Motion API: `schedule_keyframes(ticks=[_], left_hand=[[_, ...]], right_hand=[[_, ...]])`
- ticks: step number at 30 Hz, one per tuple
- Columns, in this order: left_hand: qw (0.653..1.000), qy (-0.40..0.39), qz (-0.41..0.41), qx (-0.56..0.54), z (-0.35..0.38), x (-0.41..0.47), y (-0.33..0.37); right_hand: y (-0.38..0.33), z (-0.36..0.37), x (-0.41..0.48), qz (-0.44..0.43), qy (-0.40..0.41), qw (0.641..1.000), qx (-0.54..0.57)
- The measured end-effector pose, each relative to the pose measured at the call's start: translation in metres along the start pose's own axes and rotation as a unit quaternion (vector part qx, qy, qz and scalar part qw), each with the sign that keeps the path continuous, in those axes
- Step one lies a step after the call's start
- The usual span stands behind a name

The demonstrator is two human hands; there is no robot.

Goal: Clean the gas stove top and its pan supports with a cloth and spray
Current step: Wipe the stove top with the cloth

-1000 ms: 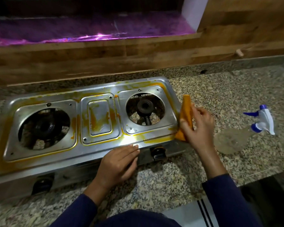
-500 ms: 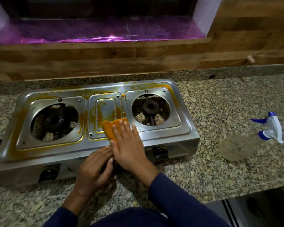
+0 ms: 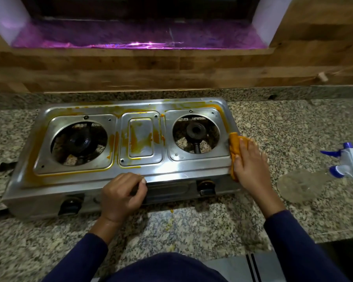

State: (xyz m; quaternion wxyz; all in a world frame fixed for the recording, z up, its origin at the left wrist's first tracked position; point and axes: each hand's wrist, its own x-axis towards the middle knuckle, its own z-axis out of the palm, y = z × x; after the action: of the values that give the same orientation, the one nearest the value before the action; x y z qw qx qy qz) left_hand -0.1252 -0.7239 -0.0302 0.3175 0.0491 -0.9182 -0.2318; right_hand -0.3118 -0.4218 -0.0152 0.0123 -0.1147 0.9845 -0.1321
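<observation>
The person is midway through wiping down the stove (image 3: 171, 169), and I'd say the job is far from finished. The right hand (image 3: 250, 163) lies flat, fingers stretched out and pressing the orange cloth (image 3: 234, 146) against the stove's right edge, just right of the right burner (image 3: 196, 131). The cloth is pinned under the palm and fingers rather than pinched; its far end pokes out beyond the fingertips. The left hand (image 3: 120, 195) is loosely curled at the near front rim, the fingers bent in with the thumb tip on the top edge; it holds nothing that I can see and seems to steady the stove.

The metal near the front rim and round the right burner looks fairly bright, but orange-yellow grime covers the centre panel (image 3: 141, 137), rings the left burner (image 3: 79, 142) and runs along the far and left borders. No pan supports are on the stove, and I can't see them anywhere on the counter (image 3: 192, 231).

The spray bottle (image 3: 314, 180) lies on its side on the counter, well to the right, untouched.

The next move, I'd guess, is to draw the cloth leftward over the centre panel with firm pressure, keeping the other hand braced. That grime looks thick, so the bottle may be wanted again, and the cloth, already stained, may only smear unless refolded.
</observation>
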Motion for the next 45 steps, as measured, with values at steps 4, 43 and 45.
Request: schedule_keyframes(ticks=[4, 43, 45], left_hand=[[0.999, -0.002, -0.046, 0.005, -0.001, 0.007, 0.001], [0.962, -0.24, 0.062, 0.116, 0.075, 0.041, 0.037], [0.96, -0.246, 0.057, 0.118, 0.075, 0.042, 0.037]], right_hand=[[-0.048, 0.015, -0.019, -0.039, 0.011, 0.999, 0.02], [-0.168, 0.044, 0.212, -0.2, -0.105, 0.974, -0.023], [-0.189, 0.053, 0.203, -0.232, -0.107, 0.966, -0.024]])
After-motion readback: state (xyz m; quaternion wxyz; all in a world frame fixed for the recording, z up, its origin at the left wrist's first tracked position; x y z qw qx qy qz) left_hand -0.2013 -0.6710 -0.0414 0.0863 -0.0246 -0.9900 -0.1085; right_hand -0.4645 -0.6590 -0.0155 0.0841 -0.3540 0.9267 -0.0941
